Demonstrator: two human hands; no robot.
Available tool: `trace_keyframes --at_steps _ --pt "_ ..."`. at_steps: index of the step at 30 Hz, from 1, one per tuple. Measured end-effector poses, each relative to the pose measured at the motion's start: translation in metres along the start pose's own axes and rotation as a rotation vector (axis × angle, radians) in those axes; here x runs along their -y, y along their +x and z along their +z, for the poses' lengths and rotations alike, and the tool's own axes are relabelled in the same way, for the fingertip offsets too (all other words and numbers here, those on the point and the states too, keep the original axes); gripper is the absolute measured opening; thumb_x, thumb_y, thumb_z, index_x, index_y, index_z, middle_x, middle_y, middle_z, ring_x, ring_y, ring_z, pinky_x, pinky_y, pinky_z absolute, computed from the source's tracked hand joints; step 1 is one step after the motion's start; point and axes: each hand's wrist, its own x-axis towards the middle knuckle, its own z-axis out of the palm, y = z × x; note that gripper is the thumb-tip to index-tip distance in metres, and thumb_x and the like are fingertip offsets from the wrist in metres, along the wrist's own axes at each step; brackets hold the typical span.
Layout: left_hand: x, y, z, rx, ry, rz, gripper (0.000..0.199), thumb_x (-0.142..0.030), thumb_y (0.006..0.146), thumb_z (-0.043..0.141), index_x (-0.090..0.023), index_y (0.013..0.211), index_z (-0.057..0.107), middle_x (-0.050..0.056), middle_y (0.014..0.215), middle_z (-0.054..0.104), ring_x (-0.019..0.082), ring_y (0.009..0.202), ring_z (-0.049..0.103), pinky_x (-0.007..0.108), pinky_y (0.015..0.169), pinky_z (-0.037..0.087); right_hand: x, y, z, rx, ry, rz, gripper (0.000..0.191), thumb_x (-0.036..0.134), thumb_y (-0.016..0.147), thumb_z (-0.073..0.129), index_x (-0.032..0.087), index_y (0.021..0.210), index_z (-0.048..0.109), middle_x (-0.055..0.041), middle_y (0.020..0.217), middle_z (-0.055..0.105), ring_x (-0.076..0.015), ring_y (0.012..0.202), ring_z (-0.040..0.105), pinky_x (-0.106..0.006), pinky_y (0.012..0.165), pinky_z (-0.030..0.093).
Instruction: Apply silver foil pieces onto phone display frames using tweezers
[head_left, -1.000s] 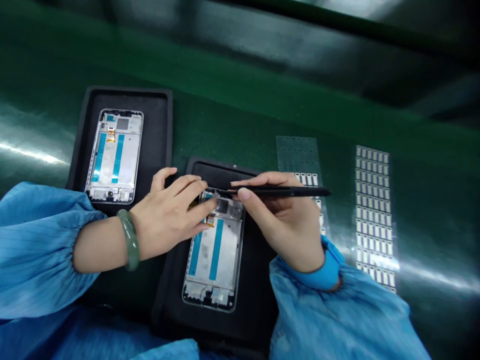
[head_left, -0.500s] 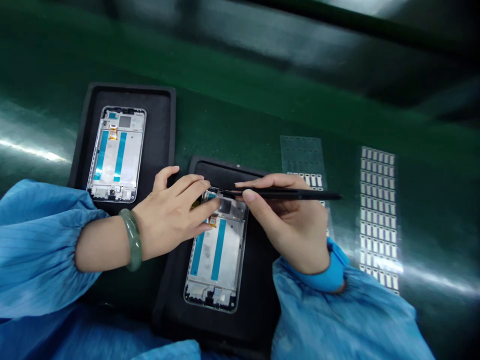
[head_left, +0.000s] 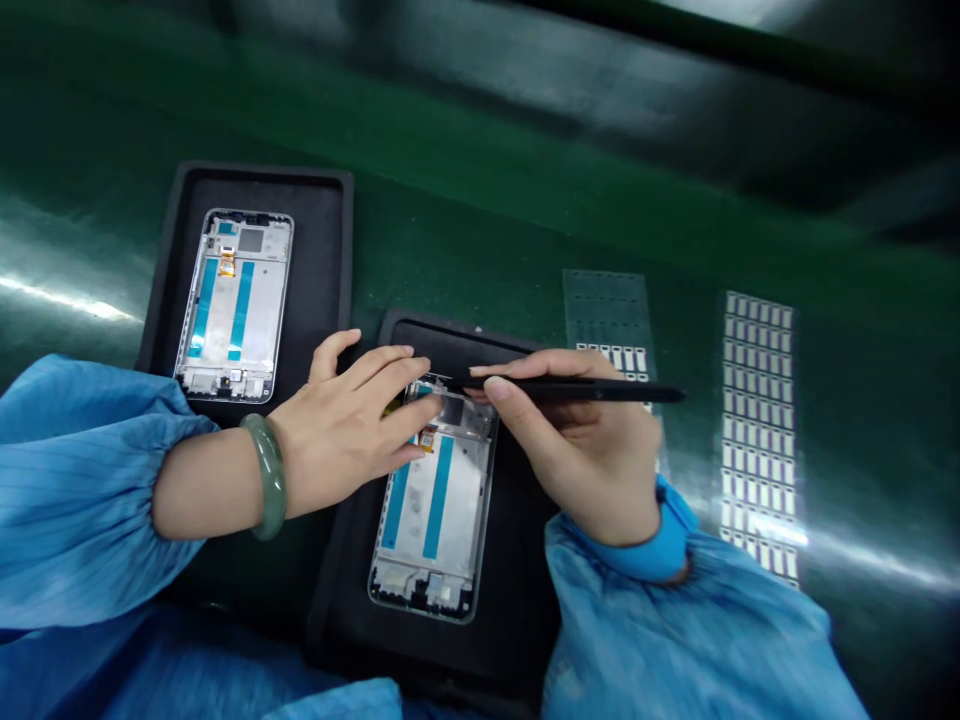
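A silver phone frame (head_left: 465,500) with two blue strips lies face down in the nearer black tray (head_left: 517,600). My left hand (head_left: 341,430) is spread over its upper left part, fingertips resting on the frame around a small gold flex connector (head_left: 427,440). Between thumb and fingers, my right hand (head_left: 592,450) pinches black tweezers (head_left: 600,389), held almost level. Their tip reaches the top edge of the frame, close to my left fingertips. What lies at the tip is too small to make out.
Another phone frame (head_left: 259,310) lies in a second black tray (head_left: 341,260) at the left. On the green table (head_left: 465,260) to the right are a partly used clear sheet of small pale parts (head_left: 604,300) and a fuller sheet (head_left: 757,420).
Hardly anything differs. Both hands keep their places at the phone's top edge, with the tweezers still in my right hand; the whole view has shifted very slightly.
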Motion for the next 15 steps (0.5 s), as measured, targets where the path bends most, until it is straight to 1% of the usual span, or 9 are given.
trace_keyframes --at_steps 6,11,15 --pt "0.0000 0.0011 0.0003 0.005 0.013 0.005 0.027 -0.029 0.092 0.051 -0.019 0.117 0.056 0.012 0.128 0.057 0.028 0.123 0.048 0.058 0.101 0.030 -0.0057 -0.0050 -0.0016 -0.011 -0.048 -0.063 0.020 0.018 0.078 0.069 0.028 0.093 0.060 -0.0001 0.091 0.068 -0.0202 0.084 0.070 -0.035 0.074 0.059" --pt "-0.0003 0.0006 0.0000 0.017 0.018 -0.002 0.027 -0.029 0.093 0.050 -0.019 0.118 0.056 0.012 0.129 0.056 0.027 0.124 0.047 0.057 0.102 0.028 -0.0046 -0.0060 -0.0010 -0.013 -0.097 -0.114 0.021 0.018 0.079 0.068 0.029 0.094 0.059 0.0000 0.092 0.069 -0.0206 0.087 0.069 -0.036 0.075 0.058" --pt "-0.0002 -0.0007 -0.0001 0.010 0.018 -0.003 0.027 -0.029 0.093 0.050 -0.019 0.118 0.055 0.012 0.129 0.056 0.027 0.124 0.047 0.057 0.103 0.027 -0.0029 -0.0063 0.0006 -0.014 -0.064 -0.130 0.021 0.016 0.078 0.068 0.028 0.094 0.060 0.0004 0.092 0.070 -0.0196 0.088 0.069 -0.034 0.077 0.058"
